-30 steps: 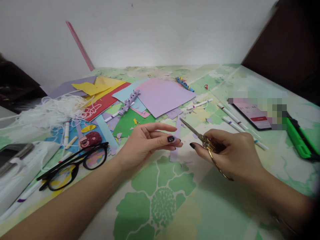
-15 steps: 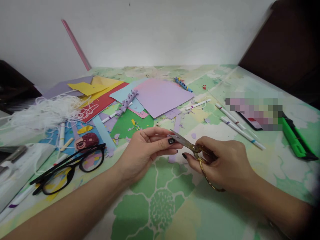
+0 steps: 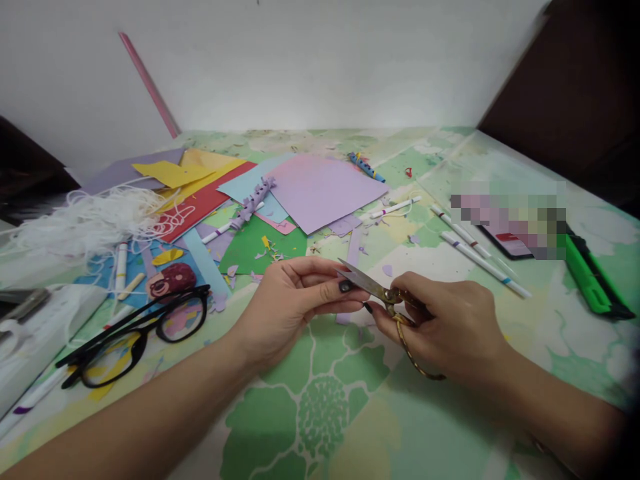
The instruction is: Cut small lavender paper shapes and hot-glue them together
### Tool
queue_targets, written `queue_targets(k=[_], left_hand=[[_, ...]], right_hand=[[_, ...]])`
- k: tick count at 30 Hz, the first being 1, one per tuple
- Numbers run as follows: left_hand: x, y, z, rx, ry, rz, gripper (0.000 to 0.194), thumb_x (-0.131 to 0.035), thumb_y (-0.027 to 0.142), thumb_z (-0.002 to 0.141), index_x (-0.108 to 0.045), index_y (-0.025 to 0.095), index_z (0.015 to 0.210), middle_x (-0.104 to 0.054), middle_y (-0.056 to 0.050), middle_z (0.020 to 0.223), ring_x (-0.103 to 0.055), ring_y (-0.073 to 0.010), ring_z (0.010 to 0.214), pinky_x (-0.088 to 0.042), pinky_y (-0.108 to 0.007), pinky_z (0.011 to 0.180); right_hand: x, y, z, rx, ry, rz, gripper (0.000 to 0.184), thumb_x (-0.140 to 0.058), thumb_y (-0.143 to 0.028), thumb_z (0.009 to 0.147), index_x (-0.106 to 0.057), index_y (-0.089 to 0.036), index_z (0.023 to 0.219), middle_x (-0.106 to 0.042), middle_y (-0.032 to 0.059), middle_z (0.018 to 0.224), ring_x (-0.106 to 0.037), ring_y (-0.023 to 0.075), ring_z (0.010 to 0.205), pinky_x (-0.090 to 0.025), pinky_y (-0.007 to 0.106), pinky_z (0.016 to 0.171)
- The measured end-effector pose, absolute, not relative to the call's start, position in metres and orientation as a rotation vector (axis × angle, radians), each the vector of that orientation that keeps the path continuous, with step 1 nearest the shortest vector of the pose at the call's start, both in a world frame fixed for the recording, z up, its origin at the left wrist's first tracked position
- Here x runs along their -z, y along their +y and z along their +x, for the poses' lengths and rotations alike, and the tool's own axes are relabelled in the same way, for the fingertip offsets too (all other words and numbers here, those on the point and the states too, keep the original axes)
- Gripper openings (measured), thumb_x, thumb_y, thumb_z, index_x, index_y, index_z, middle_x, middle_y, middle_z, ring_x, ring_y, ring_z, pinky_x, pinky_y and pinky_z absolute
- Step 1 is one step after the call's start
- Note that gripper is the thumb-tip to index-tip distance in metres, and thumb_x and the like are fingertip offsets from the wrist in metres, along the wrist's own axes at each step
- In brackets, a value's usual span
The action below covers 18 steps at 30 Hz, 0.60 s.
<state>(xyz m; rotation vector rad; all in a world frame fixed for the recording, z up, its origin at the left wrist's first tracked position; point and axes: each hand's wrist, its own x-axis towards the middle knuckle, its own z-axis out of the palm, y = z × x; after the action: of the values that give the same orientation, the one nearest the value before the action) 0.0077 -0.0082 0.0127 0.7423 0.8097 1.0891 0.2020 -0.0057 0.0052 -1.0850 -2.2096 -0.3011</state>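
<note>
My left hand is closed in a pinch, thumb against fingertips, on a small piece of purple paper that is almost wholly hidden. My right hand grips a pair of scissors with gold handles, a finger and the thumb in the loops. The blades are slightly apart and reach over the left fingertips, at the pinch. Beneath the hands a purple paper strip lies on the flowered tablecloth. Beyond them rests a large purple sheet, beside a curled purple paper roll with cut edges.
Black-framed glasses, a maroon case and tangled white string lie at left. Several markers, a partly blurred phone and a green box cutter are at right. Paper scraps litter the middle.
The scissors came left from beside my left hand to its fingertips, and their blades parted a little. My left hand stays nearly in place, its fingers drawn closer together.
</note>
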Motion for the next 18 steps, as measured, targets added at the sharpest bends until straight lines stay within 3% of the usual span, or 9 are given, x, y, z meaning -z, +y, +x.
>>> queue_targets(k=[18], left_hand=[[-0.0103, -0.0116, 0.0123, -1.116, 0.824, 0.688, 0.014, -0.079, 0.012, 0.069, -0.069, 0.015, 0.077, -0.078, -0.004, 0.074, -0.075, -0.0173, 0.068, -0.062, -0.022, 0.067]], right_hand=[[-0.0019, -0.0076, 0.2001, 0.326, -2.192, -1.052, 0.027, -0.059, -0.036, 0.082, -0.055, -0.018, 0.062, -0.043, -0.0078, 0.038, -0.042, 0.0064, 0.032, -0.027, 0.019, 0.039]])
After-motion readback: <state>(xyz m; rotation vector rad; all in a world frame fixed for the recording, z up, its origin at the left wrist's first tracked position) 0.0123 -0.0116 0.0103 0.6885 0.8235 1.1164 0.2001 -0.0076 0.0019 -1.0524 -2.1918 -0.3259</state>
